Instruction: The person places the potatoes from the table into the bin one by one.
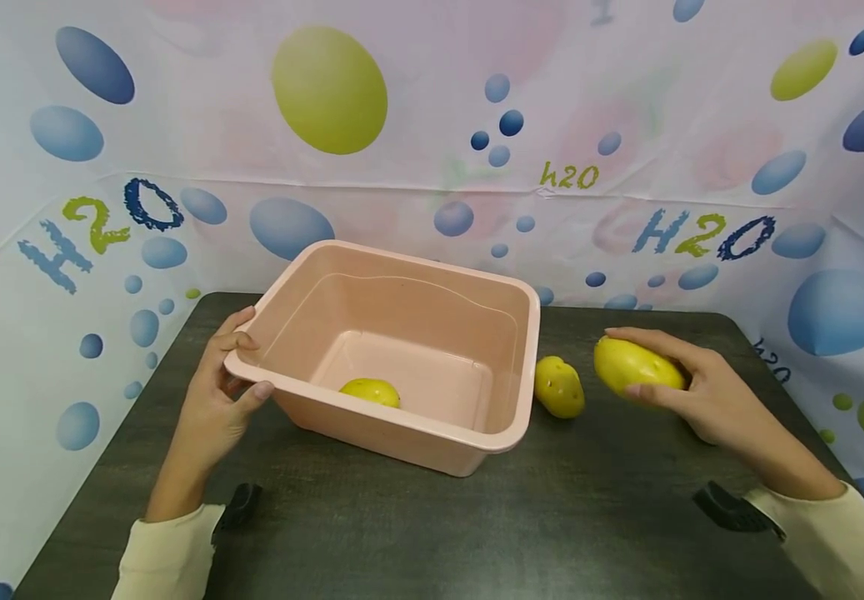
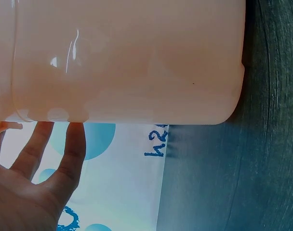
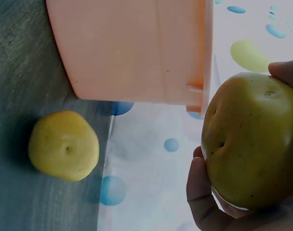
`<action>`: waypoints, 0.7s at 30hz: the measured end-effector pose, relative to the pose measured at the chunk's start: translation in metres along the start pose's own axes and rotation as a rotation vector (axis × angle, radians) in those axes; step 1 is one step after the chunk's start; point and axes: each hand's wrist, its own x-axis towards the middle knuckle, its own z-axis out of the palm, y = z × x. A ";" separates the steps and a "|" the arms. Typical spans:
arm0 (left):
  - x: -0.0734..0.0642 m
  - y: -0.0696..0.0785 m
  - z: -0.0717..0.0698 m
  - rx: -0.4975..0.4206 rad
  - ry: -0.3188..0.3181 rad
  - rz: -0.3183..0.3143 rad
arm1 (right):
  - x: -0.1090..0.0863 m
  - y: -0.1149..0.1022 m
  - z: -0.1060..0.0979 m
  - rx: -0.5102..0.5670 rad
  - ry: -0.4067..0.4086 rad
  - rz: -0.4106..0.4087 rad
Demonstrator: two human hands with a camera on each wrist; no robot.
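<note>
- Nearest to me are my pale sleeves [image 1: 169, 554], with a black strap [image 1: 240, 506] beside my left cuff and another at my right.
- My left hand [image 1: 210, 408] grips the tub by its near left corner, thumb on the near side of the rim and fingers curled over the left edge.
- My right hand [image 1: 716, 392] pinches a yellow potato [image 1: 637, 367] between thumb and fingers, holding it above the table to the right of the tub.
- The pink tub [image 1: 417, 312] sits at an angle in front of me, its mouth facing up and towards me.
- A second potato [image 1: 372, 392] lies inside the tub on its floor, partly hidden by the near rim.
- A third potato [image 1: 560, 387] rests on the dark table [image 1: 551, 517], just beside the tub's right side, between it and my right hand.
- Behind everything hangs a white sheet [image 1: 417, 75] printed with blue and green drops and "H2O" lettering.
</note>
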 end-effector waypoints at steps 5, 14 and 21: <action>0.000 0.000 0.000 0.007 0.001 -0.006 | 0.007 -0.010 -0.001 0.014 -0.010 -0.020; 0.000 0.000 0.000 0.018 0.000 -0.008 | 0.022 -0.037 -0.004 0.039 -0.077 0.050; 0.001 0.001 0.000 0.026 0.004 -0.008 | 0.045 -0.067 -0.003 0.083 -0.164 0.102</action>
